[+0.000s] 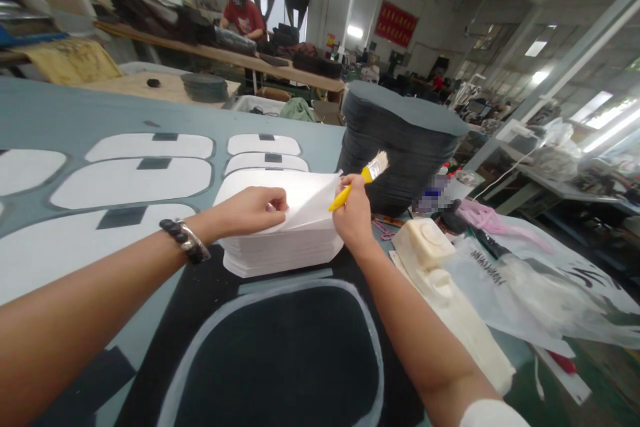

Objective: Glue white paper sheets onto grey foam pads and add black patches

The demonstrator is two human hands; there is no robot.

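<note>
A thick stack of white sheets (285, 252) stands on the table in front of me. My left hand (257, 208) rests on its top, fingers curled, thumb and fingertips near the sheet; what they pinch, if anything, is hidden. In my right hand (353, 210) is a yellow brush (373, 170), bristles up, and that hand is at the lifted right edge of the top sheet. Nearer to me lies a dark rounded panel (285, 353) with a pale whitish band along its edge, on a black surface.
White rounded pieces (133, 180) with dark tabs lie in rows at the left. A tall stack of dark pieces (400, 147) stands behind my right hand. Right of my forearm are a cream container (425, 242) and plastic bags (540, 287). A person (243, 17) stands at a far bench.
</note>
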